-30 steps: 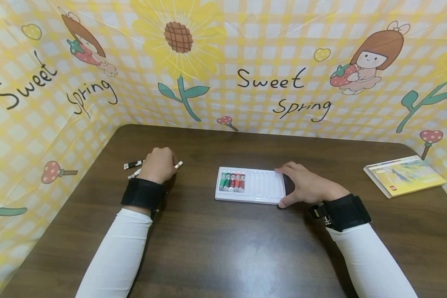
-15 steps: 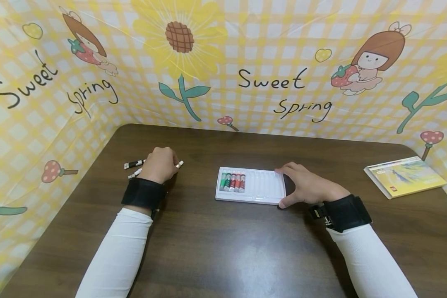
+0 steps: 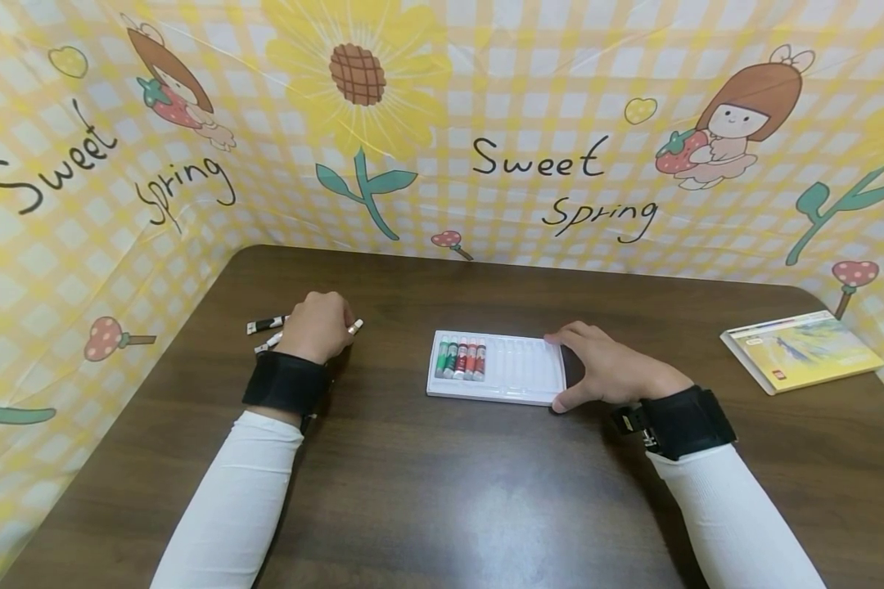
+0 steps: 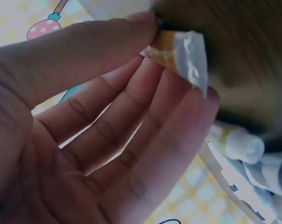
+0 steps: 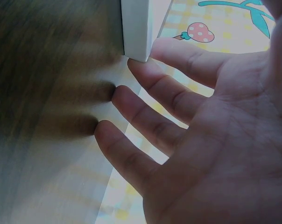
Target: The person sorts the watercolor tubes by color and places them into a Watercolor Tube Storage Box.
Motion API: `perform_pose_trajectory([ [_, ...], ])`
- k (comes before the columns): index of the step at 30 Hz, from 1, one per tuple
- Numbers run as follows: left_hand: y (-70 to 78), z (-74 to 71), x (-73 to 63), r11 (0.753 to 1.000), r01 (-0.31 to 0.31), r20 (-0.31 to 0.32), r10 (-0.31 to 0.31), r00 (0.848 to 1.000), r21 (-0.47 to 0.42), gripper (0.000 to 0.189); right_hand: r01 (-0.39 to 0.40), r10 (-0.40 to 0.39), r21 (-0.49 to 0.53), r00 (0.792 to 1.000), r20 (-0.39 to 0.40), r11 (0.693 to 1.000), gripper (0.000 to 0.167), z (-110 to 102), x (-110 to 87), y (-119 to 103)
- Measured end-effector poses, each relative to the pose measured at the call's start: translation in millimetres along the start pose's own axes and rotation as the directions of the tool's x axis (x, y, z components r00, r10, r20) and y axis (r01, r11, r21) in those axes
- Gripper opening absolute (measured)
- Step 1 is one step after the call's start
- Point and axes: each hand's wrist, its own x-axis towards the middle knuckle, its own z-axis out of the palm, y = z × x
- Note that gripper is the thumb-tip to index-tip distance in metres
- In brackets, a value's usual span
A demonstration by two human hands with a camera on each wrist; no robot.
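Observation:
My left hand, at the left of the table, pinches a small paint tube between thumb and fingers; its orange body and white crimped end show in the left wrist view. A white-tipped piece sticks out past this hand in the head view. Beside the hand lie a black-and-white paint tube and a whitish one, partly hidden. My right hand holds the right end of a white paint tray, thumb at the near corner and index finger at the far one. Several green and red tubes fill the tray's left slots.
A yellow-covered box or booklet lies at the right end of the brown table. More capped tubes appear close to the left fingers in the left wrist view. A checked yellow cloth stands up behind the table and along its left.
Both hands keep their places, and the tray and tubes stay where they were. The head view has shifted very slightly.

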Motion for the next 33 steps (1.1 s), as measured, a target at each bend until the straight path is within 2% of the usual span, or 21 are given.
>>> perform_pose_trajectory([
  [18, -0.3, 1.0, 0.6, 1.000, -0.018, -0.024, 0.018, 1.000, 0.002, 0.013, 0.020, -0.020, -0.002, 1.000, -0.005, 1.000, 0.099, -0.3, -1.3, -1.6],
  [25, 0.4, 2.9, 1.5, 1.000, -0.006, -0.038, 0.005, 0.999, -0.012, 0.016, 0.015, -0.015, -0.003, 1.000, -0.004, 1.000, 0.099, -0.8, -1.6, -1.1],
  [33, 11.6, 6.4, -0.3, 0.999, -0.032, -0.051, 0.032, 0.998, 0.002, 0.016, 0.005, -0.005, -0.005, 1.000, 0.000, 1.000, 0.099, -0.9, -0.6, -1.4],
])
